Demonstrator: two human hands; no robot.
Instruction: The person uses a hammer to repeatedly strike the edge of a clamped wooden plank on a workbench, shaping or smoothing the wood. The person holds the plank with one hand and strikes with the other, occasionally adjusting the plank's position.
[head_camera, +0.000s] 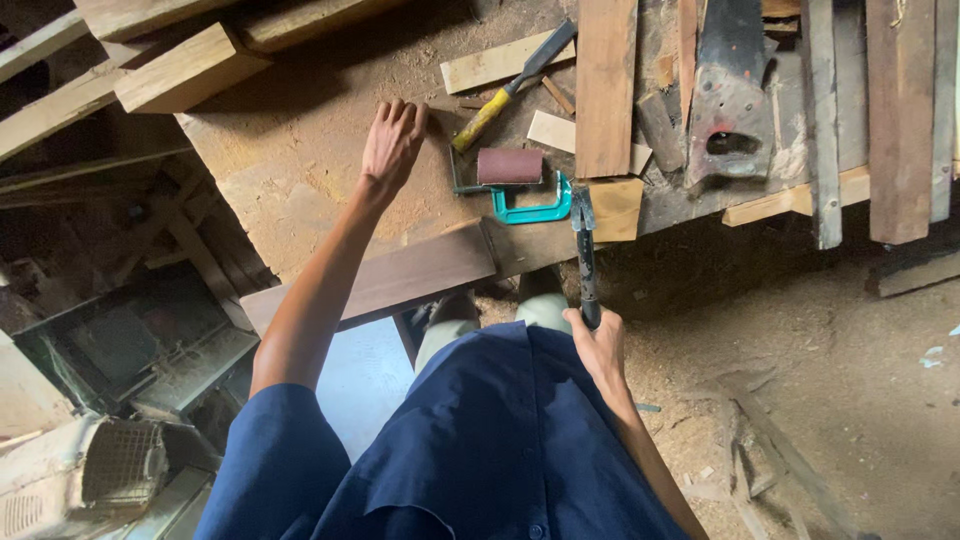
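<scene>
Holding pliers (584, 255) by the handles in the right grip (598, 345), nose forward over the bench (300, 150) edge; left grip (393, 140) wide, fingers spread, flat on sawdust. Risking a slip on loose dust, or knocking the chisel (510, 88) just right of that grip. Counting: one pliers, one chisel, one teal clamp (532, 207), one sanding block (509, 166), one saw (730, 95), many wood offcuts.
</scene>
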